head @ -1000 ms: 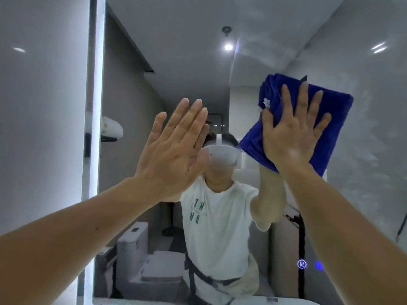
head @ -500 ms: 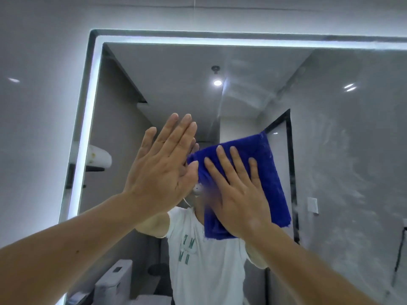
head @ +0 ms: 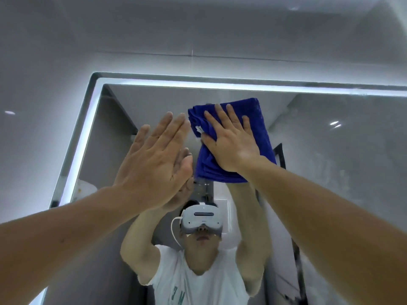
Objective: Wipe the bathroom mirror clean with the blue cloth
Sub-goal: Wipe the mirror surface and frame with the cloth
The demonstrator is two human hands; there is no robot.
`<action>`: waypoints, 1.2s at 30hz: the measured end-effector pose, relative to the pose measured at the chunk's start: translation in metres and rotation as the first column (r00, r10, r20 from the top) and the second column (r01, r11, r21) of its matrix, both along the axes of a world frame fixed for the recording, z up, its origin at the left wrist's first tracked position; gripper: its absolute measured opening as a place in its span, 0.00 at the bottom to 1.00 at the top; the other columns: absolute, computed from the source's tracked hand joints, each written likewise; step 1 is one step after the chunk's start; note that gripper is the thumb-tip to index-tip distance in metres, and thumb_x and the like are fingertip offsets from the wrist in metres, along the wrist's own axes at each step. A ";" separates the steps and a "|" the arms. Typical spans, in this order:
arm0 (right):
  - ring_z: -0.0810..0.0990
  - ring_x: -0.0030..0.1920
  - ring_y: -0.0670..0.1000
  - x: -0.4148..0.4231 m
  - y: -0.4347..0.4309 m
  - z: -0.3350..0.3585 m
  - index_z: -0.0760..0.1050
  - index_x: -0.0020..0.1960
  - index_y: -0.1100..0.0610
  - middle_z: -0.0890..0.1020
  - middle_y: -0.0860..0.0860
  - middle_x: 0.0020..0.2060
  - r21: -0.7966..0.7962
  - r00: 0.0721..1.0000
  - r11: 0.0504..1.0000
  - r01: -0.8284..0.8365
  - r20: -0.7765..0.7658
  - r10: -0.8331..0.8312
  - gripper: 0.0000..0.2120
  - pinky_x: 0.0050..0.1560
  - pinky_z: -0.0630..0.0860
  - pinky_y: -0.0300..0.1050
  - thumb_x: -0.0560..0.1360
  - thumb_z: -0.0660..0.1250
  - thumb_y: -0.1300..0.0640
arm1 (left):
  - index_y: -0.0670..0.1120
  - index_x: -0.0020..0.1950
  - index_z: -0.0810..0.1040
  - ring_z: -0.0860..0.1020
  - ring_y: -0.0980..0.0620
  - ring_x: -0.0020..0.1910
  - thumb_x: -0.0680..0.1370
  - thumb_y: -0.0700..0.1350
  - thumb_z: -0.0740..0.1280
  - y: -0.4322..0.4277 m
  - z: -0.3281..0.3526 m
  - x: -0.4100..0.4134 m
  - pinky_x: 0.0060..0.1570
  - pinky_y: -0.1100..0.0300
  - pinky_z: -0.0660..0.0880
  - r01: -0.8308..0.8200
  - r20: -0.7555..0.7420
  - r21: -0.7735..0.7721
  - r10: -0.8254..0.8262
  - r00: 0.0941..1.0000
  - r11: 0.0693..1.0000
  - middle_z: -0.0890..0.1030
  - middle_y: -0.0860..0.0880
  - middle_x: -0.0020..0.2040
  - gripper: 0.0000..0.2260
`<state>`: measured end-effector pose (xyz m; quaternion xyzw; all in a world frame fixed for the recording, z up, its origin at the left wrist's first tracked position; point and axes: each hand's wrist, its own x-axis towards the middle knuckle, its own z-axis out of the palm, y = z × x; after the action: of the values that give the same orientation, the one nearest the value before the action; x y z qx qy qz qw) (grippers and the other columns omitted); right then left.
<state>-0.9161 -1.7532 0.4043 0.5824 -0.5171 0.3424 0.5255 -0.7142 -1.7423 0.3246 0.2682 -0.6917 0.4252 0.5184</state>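
The bathroom mirror (head: 330, 155) fills the wall ahead, and its right side is hazy with streaks. The folded blue cloth (head: 263, 128) sits high on the glass, just below the lit top edge (head: 220, 85). The right hand (head: 231, 143) presses it flat, fingers straight and spread. The left hand (head: 154, 159), flat and holding nothing, leans on the glass beside it. That bare palm will likely leave prints, and the cloth, held only by pressure, could slide out and drop.

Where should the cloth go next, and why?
Probably sideways, to the right. The right hand presses the cloth flat on the mirror just below its lit top edge, so little is left to wipe above it, while cloudy streaks show further right. The left hand lies flat against the mirror on the other side.
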 end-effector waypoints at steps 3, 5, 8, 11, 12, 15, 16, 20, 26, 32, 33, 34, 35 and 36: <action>0.38 0.79 0.51 0.000 0.001 0.046 0.42 0.80 0.46 0.42 0.48 0.80 -0.021 0.999 1.000 0.005 0.039 -0.004 0.29 0.76 0.37 0.58 0.82 0.42 0.38 | 0.52 0.77 0.41 0.37 0.58 0.78 0.77 0.60 0.38 0.000 0.011 0.005 0.77 0.52 0.38 -0.007 0.006 -0.006 0.007 1.000 1.000 0.41 0.55 0.79 0.29; 0.38 0.79 0.52 0.000 0.002 0.070 0.42 0.80 0.46 0.41 0.48 0.80 -0.017 0.998 1.000 0.001 0.058 0.000 0.29 0.76 0.38 0.59 0.82 0.43 0.39 | 0.52 0.77 0.39 0.35 0.59 0.77 0.77 0.60 0.37 0.000 0.018 0.006 0.77 0.52 0.37 -0.019 0.014 -0.010 0.019 1.000 1.000 0.39 0.56 0.79 0.29; 0.37 0.79 0.52 -0.002 0.007 0.099 0.41 0.80 0.47 0.41 0.49 0.80 0.001 0.995 1.000 -0.004 0.104 0.004 0.30 0.76 0.39 0.60 0.82 0.43 0.39 | 0.53 0.76 0.36 0.33 0.59 0.76 0.75 0.61 0.35 0.003 0.032 0.004 0.77 0.51 0.37 -0.048 0.027 -0.030 0.049 0.998 0.998 0.37 0.56 0.79 0.30; 0.37 0.79 0.53 -0.002 0.010 0.116 0.41 0.80 0.48 0.41 0.49 0.80 0.003 0.986 1.000 -0.006 0.168 0.005 0.30 0.76 0.38 0.59 0.82 0.42 0.38 | 0.53 0.77 0.37 0.32 0.60 0.76 0.74 0.63 0.33 0.010 0.047 -0.001 0.76 0.53 0.35 -0.056 0.000 -0.056 0.056 0.998 0.997 0.37 0.57 0.79 0.33; 0.38 0.79 0.53 -0.002 0.010 0.117 0.41 0.80 0.48 0.41 0.49 0.80 -0.007 0.981 1.000 -0.007 0.194 0.008 0.30 0.76 0.38 0.59 0.82 0.41 0.38 | 0.53 0.78 0.38 0.32 0.60 0.76 0.74 0.63 0.33 0.012 0.051 -0.003 0.76 0.55 0.34 -0.045 -0.015 -0.055 0.044 0.999 0.997 0.37 0.57 0.79 0.33; 0.38 0.79 0.54 0.002 0.007 0.110 0.42 0.80 0.49 0.42 0.50 0.80 -0.066 0.962 0.998 -0.021 0.272 0.038 0.30 0.75 0.38 0.59 0.82 0.38 0.38 | 0.54 0.79 0.39 0.32 0.62 0.75 0.74 0.64 0.35 0.015 0.056 -0.005 0.74 0.58 0.32 -0.002 -0.043 -0.040 0.001 0.999 0.999 0.38 0.58 0.79 0.34; 0.38 0.79 0.54 0.002 0.006 0.106 0.42 0.80 0.49 0.42 0.50 0.80 -0.082 0.956 0.996 -0.027 0.289 0.049 0.30 0.75 0.38 0.59 0.82 0.37 0.38 | 0.54 0.79 0.39 0.32 0.63 0.75 0.74 0.64 0.35 0.015 0.055 -0.005 0.74 0.58 0.32 0.001 -0.045 -0.036 -0.003 0.999 0.999 0.38 0.58 0.79 0.34; 0.40 0.79 0.54 -0.008 0.007 0.075 0.42 0.80 0.51 0.43 0.50 0.80 -0.101 0.966 0.994 -0.028 0.253 0.053 0.31 0.75 0.37 0.57 0.82 0.37 0.38 | 0.53 0.79 0.39 0.31 0.63 0.75 0.74 0.64 0.35 0.015 0.052 -0.005 0.76 0.54 0.35 -0.011 -0.040 0.005 0.011 0.999 1.000 0.37 0.58 0.79 0.35; 0.35 0.78 0.51 -0.017 0.003 -0.001 0.38 0.79 0.46 0.38 0.47 0.79 -0.056 0.992 0.997 -0.049 0.112 0.055 0.32 0.73 0.30 0.54 0.78 0.33 0.35 | 0.54 0.77 0.36 0.30 0.64 0.74 0.74 0.64 0.35 0.020 0.050 -0.007 0.75 0.56 0.34 0.001 -0.067 0.018 0.000 0.998 1.000 0.35 0.59 0.77 0.32; 0.34 0.78 0.51 -0.005 -0.003 -0.082 0.38 0.77 0.46 0.39 0.47 0.78 -0.011 0.998 0.998 -0.056 -0.034 0.055 0.30 0.75 0.37 0.58 0.79 0.29 0.35 | 0.53 0.78 0.37 0.30 0.64 0.73 0.74 0.64 0.34 0.032 0.050 -0.006 0.75 0.56 0.33 -0.015 -0.077 0.047 0.019 0.997 0.999 0.36 0.59 0.78 0.34; 0.34 0.78 0.52 -0.005 -0.003 -0.080 0.39 0.77 0.46 0.40 0.47 0.78 -0.002 0.997 0.999 -0.055 -0.050 0.054 0.30 0.75 0.37 0.59 0.79 0.29 0.35 | 0.53 0.78 0.36 0.30 0.64 0.74 0.73 0.64 0.34 0.034 0.050 -0.008 0.75 0.56 0.33 -0.023 -0.070 0.047 0.026 0.997 0.999 0.36 0.59 0.78 0.34; 0.33 0.77 0.51 -0.006 -0.002 -0.071 0.37 0.77 0.45 0.38 0.46 0.78 0.005 0.996 0.999 -0.054 -0.069 0.054 0.30 0.76 0.36 0.59 0.78 0.28 0.34 | 0.53 0.77 0.36 0.30 0.63 0.74 0.73 0.64 0.33 0.036 0.052 -0.010 0.75 0.55 0.33 -0.028 -0.062 0.045 0.031 0.998 0.999 0.36 0.58 0.78 0.34; 0.31 0.77 0.50 -0.006 -0.001 -0.057 0.36 0.77 0.44 0.36 0.45 0.78 0.014 0.995 0.998 -0.053 -0.081 0.054 0.31 0.76 0.35 0.58 0.78 0.28 0.34 | 0.54 0.77 0.35 0.30 0.62 0.74 0.73 0.64 0.33 0.038 0.054 -0.012 0.75 0.55 0.34 -0.029 -0.056 0.040 0.032 0.998 0.999 0.35 0.58 0.78 0.34; 0.30 0.77 0.49 -0.006 0.000 -0.037 0.35 0.77 0.44 0.35 0.44 0.77 0.023 0.995 0.998 -0.059 -0.077 0.060 0.32 0.75 0.33 0.57 0.77 0.29 0.33 | 0.54 0.76 0.34 0.30 0.62 0.74 0.73 0.64 0.32 0.040 0.057 -0.014 0.76 0.54 0.34 -0.028 -0.053 0.035 0.030 0.998 0.999 0.35 0.58 0.78 0.34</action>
<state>-0.9219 -1.7529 0.3678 0.6159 -0.4822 0.3295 0.5288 -0.7283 -1.7026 0.3814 0.2984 -0.6808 0.4135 0.5259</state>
